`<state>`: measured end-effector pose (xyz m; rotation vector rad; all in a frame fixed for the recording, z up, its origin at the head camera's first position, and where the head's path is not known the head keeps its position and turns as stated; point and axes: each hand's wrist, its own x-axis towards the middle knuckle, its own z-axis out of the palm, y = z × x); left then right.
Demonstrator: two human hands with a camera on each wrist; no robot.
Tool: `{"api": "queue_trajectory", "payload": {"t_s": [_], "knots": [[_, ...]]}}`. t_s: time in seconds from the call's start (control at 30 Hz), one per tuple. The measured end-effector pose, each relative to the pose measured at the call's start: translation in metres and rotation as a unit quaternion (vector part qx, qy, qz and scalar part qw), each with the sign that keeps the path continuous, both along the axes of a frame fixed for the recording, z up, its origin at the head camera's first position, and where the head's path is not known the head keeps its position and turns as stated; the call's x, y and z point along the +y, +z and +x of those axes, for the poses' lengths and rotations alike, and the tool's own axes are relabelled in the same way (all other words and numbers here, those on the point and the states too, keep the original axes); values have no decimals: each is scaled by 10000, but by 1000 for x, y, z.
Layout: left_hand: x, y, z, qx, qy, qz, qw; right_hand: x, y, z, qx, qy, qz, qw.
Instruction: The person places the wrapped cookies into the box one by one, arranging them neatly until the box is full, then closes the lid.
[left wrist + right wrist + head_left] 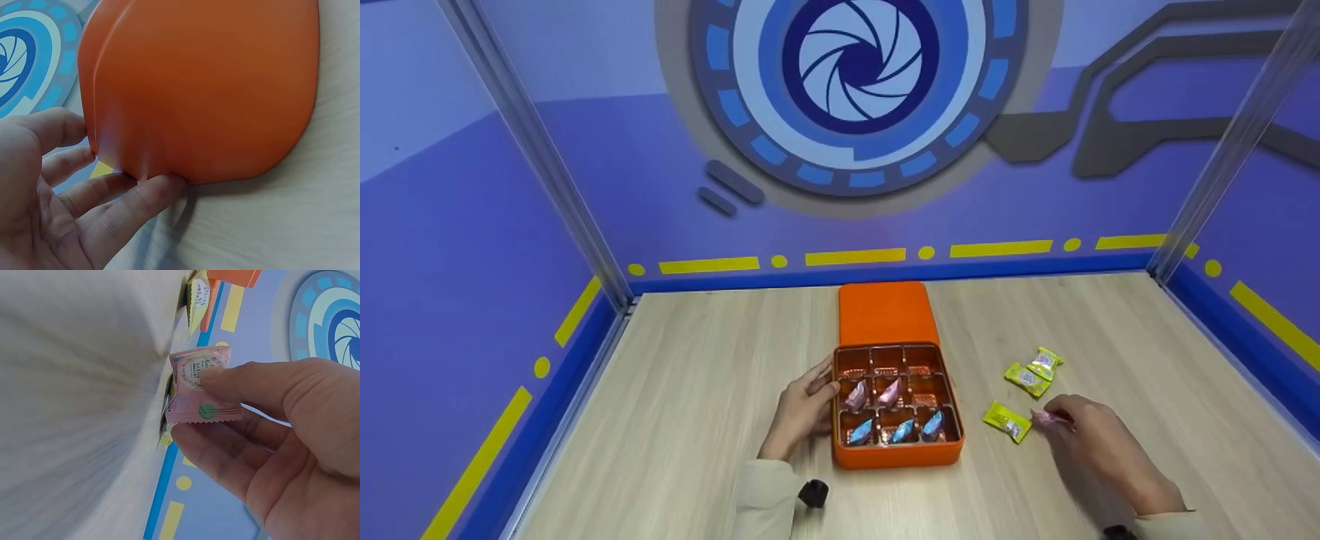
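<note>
Right hand (1102, 442) low over table (705, 360), thumb and fingers pinching pink candy (188, 402) near yellow candy (1006, 421); left hand (801, 409) beside orange box (896, 456), relaxed fingers touching its left wall.

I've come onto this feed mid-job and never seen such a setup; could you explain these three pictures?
No machine here: these are a person's two bare hands. The wide picture is taken from the head, looking forward and down; the two close ones from each wrist.

On the table sits an orange box with nine compartments, holding two pink packets and three blue packets. Behind it lies what looks like its lid. Three yellow packets lie to the right.

The left hand touches the box; the right hand pinches another pink packet.
</note>
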<state>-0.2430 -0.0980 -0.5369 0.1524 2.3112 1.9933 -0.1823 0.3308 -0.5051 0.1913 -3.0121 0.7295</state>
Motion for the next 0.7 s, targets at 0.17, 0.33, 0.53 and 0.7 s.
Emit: {"api": "queue_trajectory", "payload": {"t_s": [0.17, 0.33, 0.53, 0.7], "knots": [[0, 0, 0, 128, -89, 71, 9999, -1, 3, -1, 289, 57, -174, 9994], [0, 0, 0, 93, -68, 187, 9998, -4, 6, -2, 543, 112, -215, 9982], [0, 0, 1, 88, -75, 182, 9998, -7, 8, -6, 650, 178, -348, 9971], [0, 0, 1, 75, -66, 160, 9998, -11, 9, -7, 652, 166, -587, 9960]]}}
